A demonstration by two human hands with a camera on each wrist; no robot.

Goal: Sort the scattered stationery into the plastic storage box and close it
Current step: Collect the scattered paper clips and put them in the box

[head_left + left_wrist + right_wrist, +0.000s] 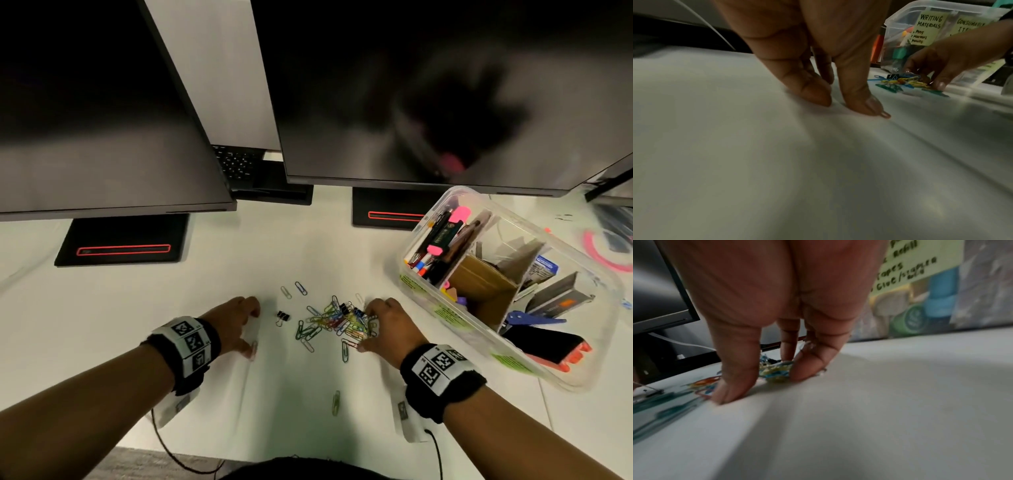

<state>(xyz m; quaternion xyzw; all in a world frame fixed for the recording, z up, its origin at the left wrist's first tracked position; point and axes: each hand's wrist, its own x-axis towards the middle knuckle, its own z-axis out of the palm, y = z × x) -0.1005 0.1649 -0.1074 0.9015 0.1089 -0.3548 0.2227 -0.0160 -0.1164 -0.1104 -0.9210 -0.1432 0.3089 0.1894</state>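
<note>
A heap of coloured paper clips (pixel 329 322) lies mid-table. My right hand (pixel 368 329) is clawed over its right edge; in the right wrist view the right hand (pixel 766 381) has thumb and fingers curled round a clump of clips (pixel 774 371). To the left, my left hand (pixel 253 329) rests its fingertips on the table. In the left wrist view its thumb presses a red paper clip (pixel 885 115). The clear plastic storage box (pixel 428 308) stands open at the right, divided and partly filled with pens, a stapler and boxes.
A black binder clip (pixel 282 317) lies between my hands. Two loose clips (pixel 286 292) lie further back, and one clip (pixel 336 402) lies near the front edge. Two monitors (pixel 102 102) overhang the back on black stands (pixel 123 240). A pink ring (pixel 603 253) lies far right.
</note>
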